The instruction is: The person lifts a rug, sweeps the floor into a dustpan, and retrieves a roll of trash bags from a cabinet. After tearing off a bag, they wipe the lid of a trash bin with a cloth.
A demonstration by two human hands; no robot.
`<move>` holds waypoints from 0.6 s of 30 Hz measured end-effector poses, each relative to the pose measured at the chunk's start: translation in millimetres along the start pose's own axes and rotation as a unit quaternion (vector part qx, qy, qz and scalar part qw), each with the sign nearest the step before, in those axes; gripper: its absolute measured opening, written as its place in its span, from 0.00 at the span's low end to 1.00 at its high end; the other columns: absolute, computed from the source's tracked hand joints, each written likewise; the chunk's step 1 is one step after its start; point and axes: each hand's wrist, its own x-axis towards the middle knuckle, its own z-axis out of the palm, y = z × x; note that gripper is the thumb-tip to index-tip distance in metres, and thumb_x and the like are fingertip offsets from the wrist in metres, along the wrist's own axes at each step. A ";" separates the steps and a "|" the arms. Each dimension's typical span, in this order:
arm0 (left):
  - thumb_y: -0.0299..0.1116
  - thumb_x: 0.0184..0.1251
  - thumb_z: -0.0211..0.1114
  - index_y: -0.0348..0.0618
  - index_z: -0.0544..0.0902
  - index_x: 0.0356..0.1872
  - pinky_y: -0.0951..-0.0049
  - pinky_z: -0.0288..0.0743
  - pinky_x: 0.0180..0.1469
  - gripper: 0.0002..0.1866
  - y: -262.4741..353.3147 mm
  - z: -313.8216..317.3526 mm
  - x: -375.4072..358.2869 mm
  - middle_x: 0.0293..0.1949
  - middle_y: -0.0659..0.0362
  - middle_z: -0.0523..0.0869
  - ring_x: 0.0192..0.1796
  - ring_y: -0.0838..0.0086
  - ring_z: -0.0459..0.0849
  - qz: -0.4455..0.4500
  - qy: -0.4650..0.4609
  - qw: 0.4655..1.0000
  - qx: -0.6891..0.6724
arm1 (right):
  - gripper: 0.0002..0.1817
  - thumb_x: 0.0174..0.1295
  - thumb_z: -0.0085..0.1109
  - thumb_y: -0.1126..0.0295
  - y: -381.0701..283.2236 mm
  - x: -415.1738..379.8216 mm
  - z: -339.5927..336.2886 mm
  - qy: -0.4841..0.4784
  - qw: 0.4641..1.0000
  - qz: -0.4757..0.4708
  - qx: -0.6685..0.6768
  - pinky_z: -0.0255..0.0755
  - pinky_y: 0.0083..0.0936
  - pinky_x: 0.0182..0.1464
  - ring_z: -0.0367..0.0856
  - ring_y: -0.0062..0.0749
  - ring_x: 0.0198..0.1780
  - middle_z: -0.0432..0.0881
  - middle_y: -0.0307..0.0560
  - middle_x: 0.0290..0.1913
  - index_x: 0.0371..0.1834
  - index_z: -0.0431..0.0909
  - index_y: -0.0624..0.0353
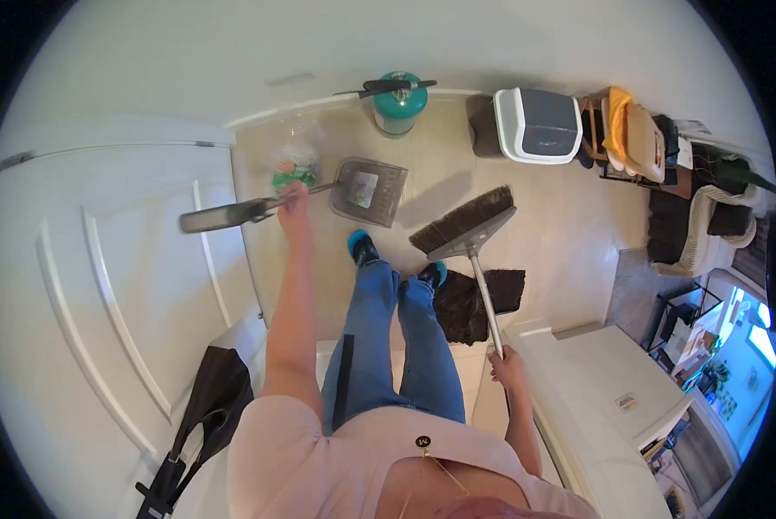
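My left hand is closed round the handle of a long-handled dustpan. The grey pan is out in front of my feet, with a pale scrap of litter in it. Right beside that hand is a clear plastic bag with green and orange bits inside. On the other side, my right hand grips the metal stick of a broom. The broom's dark bristle head is turned up, bristles facing away from me, with a shadow on the floor near it.
A teal gas cylinder with a black tool across its top stands by the wall, left of a white bin with a grey lid. Near my feet lies a dark mat. A white door is at left, a white cabinet at right.
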 end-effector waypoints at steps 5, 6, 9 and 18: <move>0.44 0.59 0.59 0.40 0.74 0.34 0.79 0.65 0.43 0.16 14.7 -40.6 6.4 0.37 0.62 0.76 0.41 0.78 0.72 -0.112 -0.067 0.991 0.024 | 0.13 0.51 0.55 0.65 -2.8 -10.0 -16.5 -0.075 0.997 -0.006 -0.012 0.69 0.26 0.18 0.75 0.29 0.16 0.73 0.49 0.15 0.26 0.72 0.68; 0.45 0.60 0.58 0.41 0.74 0.35 0.80 0.66 0.43 0.16 18.9 -51.7 -0.9 0.38 0.61 0.77 0.40 0.78 0.72 -0.101 -0.057 0.993 0.002 | 0.13 0.51 0.55 0.65 1.2 -13.2 -14.9 -0.049 0.997 -0.020 -0.059 0.69 0.24 0.17 0.75 0.27 0.17 0.72 0.48 0.14 0.26 0.72 0.69; 0.46 0.62 0.56 0.41 0.74 0.36 0.76 0.69 0.45 0.17 42.4 -100.3 -12.5 0.41 0.56 0.78 0.41 0.75 0.74 -0.092 -0.005 0.994 -0.064 | 0.14 0.51 0.54 0.65 13.2 -22.4 -13.1 -0.028 0.993 -0.010 -0.115 0.69 0.26 0.18 0.76 0.30 0.17 0.73 0.52 0.15 0.26 0.72 0.69; 0.48 0.64 0.52 0.44 0.67 0.27 0.62 0.73 0.47 0.18 77.0 -281.0 -64.2 0.45 0.46 0.76 0.47 0.60 0.74 -0.174 0.140 0.958 -0.179 | 0.14 0.51 0.54 0.65 63.9 -14.6 -33.6 0.110 0.941 -0.164 -0.273 0.70 0.32 0.20 0.75 0.37 0.14 0.75 0.56 0.15 0.25 0.72 0.69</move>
